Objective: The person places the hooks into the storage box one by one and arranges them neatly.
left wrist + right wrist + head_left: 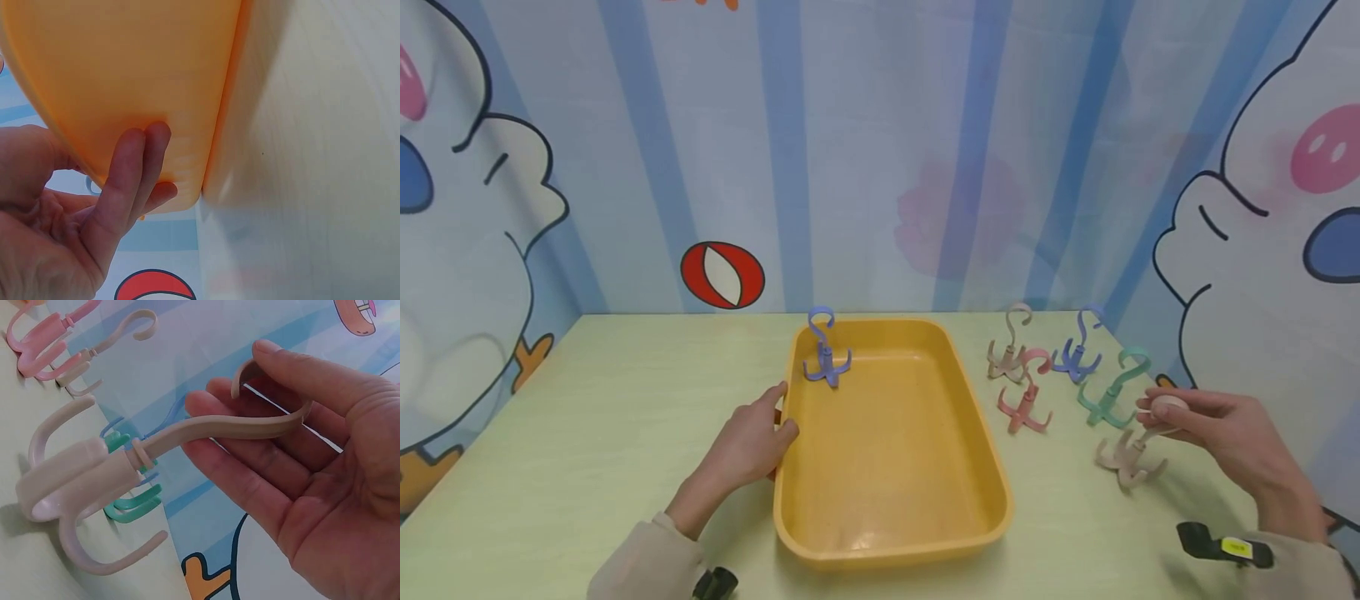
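A yellow tray (pixel 891 546) lies on the table, with a blue multi-prong hook (pixel 827 365) standing inside its far left corner. My left hand (pixel 751 442) grips the tray's left rim, thumb over the edge and fingers against the outer wall (pixel 150 75). On the right, my right hand (pixel 1232 433) holds a beige multi-prong hook (pixel 1129 458) by its curved top. In the right wrist view, the thumb (pixel 281 359) presses on the curl's end while the fingers lie under the stem. The hook's prongs (pixel 94 487) point away from the palm, close over the table.
Right of the tray stand several more hooks: a beige one (pixel 1009 362), a pink one (pixel 1025 408), a blue one (pixel 1077 358) and a green one (pixel 1108 404). Behind the table (pixel 647 400) hangs a striped curtain (pixel 872 167) with printed cartoon figures.
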A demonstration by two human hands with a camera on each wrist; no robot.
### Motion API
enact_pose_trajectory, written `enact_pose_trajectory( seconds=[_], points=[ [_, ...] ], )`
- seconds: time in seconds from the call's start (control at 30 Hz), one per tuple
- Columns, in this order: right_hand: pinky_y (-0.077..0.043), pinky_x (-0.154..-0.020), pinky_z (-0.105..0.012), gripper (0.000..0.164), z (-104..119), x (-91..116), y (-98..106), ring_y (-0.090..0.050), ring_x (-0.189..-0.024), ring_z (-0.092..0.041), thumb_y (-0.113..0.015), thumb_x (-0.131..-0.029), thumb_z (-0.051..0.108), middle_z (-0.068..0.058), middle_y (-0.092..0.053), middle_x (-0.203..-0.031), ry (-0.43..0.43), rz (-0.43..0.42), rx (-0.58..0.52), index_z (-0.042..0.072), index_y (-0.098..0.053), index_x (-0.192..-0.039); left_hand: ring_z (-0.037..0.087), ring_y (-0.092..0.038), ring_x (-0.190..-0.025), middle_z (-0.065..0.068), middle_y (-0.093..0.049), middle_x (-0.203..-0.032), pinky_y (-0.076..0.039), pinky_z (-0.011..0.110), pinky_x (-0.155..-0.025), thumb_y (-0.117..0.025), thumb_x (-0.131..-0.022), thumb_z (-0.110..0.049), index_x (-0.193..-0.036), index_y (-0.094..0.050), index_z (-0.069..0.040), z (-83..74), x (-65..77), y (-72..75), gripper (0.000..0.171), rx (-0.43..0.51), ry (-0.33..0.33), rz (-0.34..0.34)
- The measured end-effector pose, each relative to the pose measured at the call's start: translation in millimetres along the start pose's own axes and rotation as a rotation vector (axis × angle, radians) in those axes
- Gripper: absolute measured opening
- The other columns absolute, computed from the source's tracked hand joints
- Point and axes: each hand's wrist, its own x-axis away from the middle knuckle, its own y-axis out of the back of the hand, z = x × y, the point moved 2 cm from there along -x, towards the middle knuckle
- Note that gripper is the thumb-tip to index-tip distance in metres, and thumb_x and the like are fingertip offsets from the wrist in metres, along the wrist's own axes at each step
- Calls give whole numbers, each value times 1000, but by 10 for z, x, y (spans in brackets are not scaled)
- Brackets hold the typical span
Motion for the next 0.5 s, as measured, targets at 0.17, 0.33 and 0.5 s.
enact_pose_trajectory(
  seconds=[0.17, 0.33, 0.5],
  points=[
    [-55, -77, -19, 44, 24, -7, -27, -69, -94, -14, -58, -94, 26, 6, -70, -109, 49, 19, -51, 1, -57, -130, 15, -62, -50, 22, -56, -124, -53, 29, -47, -45, -92, -15, -150, -22, -4, 5, -5, -2, 63, 5, -8, -2],
    [-56, -77, -22, 41, 43, -14, -40, -70, -93, -15, -59, -94, 22, 7, -70, -108, 65, 4, -97, 0, -59, -127, 15, -62, -50, 22, -57, -123, -53, 30, -47, -45, -92, -15, -150, -22, -3, 1, -3, 2, 63, 6, -12, -3],
    [-55, -77, -21, 40, 80, -13, -50, -70, -92, -15, -59, -93, 22, 6, -71, -107, 60, -13, -111, -1, -60, -126, 15, -62, -50, 21, -57, -123, -53, 30, -48, -45, -91, -15, -150, -22, -3, -4, 5, 6, 64, 7, -14, -2]
  ],
)
